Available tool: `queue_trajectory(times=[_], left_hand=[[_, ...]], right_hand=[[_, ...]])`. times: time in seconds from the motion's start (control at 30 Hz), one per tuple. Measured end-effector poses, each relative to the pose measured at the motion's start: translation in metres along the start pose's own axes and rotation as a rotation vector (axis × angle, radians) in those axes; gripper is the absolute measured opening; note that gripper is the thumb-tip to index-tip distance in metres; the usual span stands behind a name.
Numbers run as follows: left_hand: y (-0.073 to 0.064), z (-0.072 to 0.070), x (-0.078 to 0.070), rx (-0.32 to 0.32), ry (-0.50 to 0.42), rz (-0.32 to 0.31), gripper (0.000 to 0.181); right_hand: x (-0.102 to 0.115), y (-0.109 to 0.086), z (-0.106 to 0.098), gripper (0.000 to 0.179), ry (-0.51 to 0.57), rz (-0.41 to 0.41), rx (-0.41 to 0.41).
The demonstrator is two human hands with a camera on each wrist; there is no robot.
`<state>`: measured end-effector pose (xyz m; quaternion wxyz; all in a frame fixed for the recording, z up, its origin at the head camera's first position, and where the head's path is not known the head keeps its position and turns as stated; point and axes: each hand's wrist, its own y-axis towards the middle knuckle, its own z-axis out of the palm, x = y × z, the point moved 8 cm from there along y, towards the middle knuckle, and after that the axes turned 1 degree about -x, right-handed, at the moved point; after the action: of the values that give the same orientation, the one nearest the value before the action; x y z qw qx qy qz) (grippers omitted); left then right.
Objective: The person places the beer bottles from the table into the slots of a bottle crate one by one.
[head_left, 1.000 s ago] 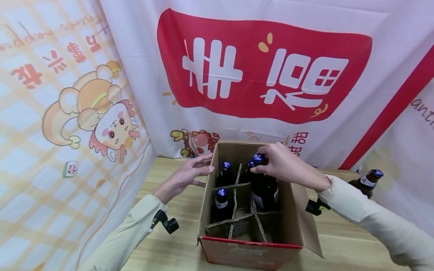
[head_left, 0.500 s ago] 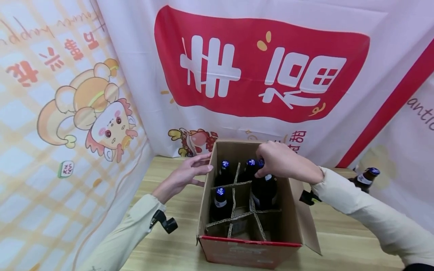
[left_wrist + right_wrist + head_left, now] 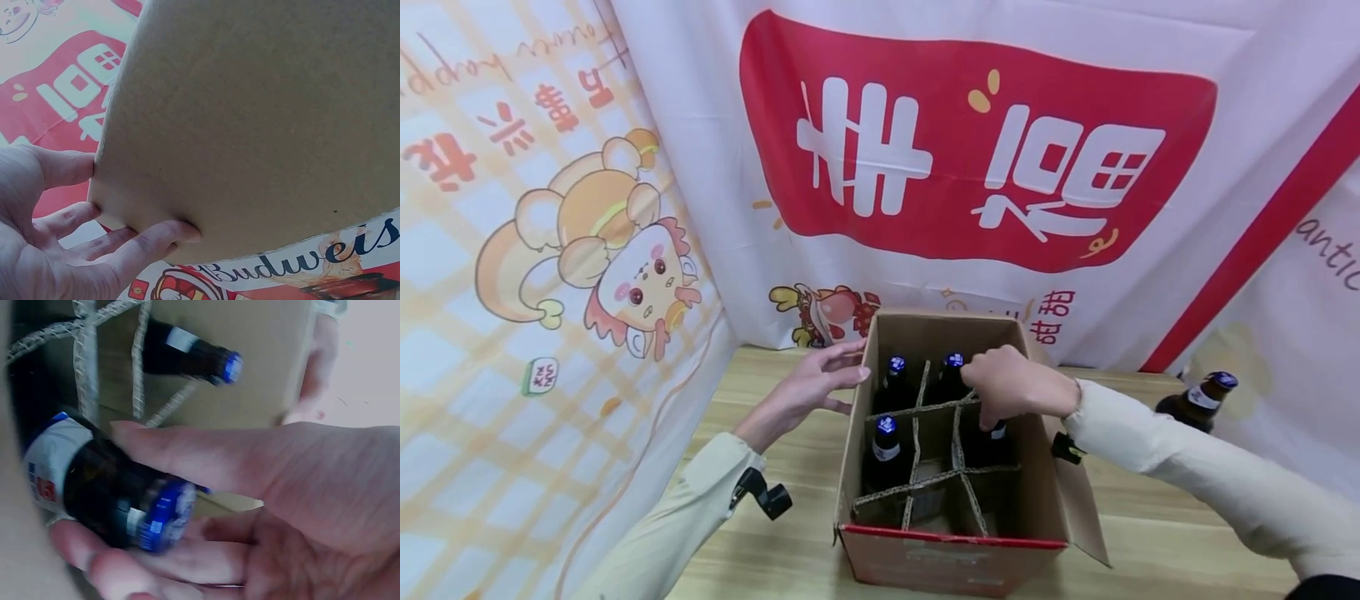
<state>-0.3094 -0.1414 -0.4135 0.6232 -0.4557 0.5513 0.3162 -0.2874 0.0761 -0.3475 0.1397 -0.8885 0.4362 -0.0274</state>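
A cardboard bottle carton [image 3: 955,560] with corrugated dividers [image 3: 917,483] stands upright. My right hand [image 3: 1018,383] reaches inside and grips a dark beer bottle [image 3: 988,446] in the middle cell of the right column. In the right wrist view, thumb and fingers surround the neck of this blue-capped bottle [image 3: 94,481]. Two other capped bottles stand in the back cells, a left one [image 3: 897,383] and a right one [image 3: 951,379]. Another bottle [image 3: 886,454] fills the left middle cell. My left hand [image 3: 805,392] touches the carton's left wall [image 3: 250,125] with extended fingers.
Another brown bottle [image 3: 1198,404] stands on the wooden table [image 3: 1150,467] right of the carton, beyond my right forearm. An open flap [image 3: 1082,508] sticks out along the carton's right side. Printed cloth [image 3: 865,258] hangs behind and at the left.
My right hand has lowered the bottle into the right middle cell, moving down and nearer. The left hand stays at the carton's left wall.
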Motion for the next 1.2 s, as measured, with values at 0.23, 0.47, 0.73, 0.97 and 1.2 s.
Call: queue_trajectory(times=[0.23, 0.47, 0.73, 0.97, 1.2], left_hand=[[0.002, 0.000, 0.000, 0.013, -0.003, -0.002, 0.069], [-0.001, -0.002, -0.003, 0.015, -0.002, 0.013, 0.069], [0.001, 0.001, -0.001, 0.015, -0.009, 0.000, 0.069], [0.001, 0.000, 0.001, 0.011, -0.004, -0.006, 0.070], [0.003, -0.001, 0.004, 0.001, -0.002, -0.007, 0.069]], right_hand=[[-0.006, 0.004, 0.033, 0.027, 0.126, 0.066, 0.246], [-0.007, 0.009, 0.001, 0.035, 0.152, -0.017, 0.075], [-0.012, 0.002, -0.006, 0.034, 0.306, -0.021, 0.054], [-0.028, -0.002, -0.007, 0.027, 0.342, -0.032, -0.009], [-0.045, -0.011, -0.012, 0.018, 0.461, 0.003, -0.046]])
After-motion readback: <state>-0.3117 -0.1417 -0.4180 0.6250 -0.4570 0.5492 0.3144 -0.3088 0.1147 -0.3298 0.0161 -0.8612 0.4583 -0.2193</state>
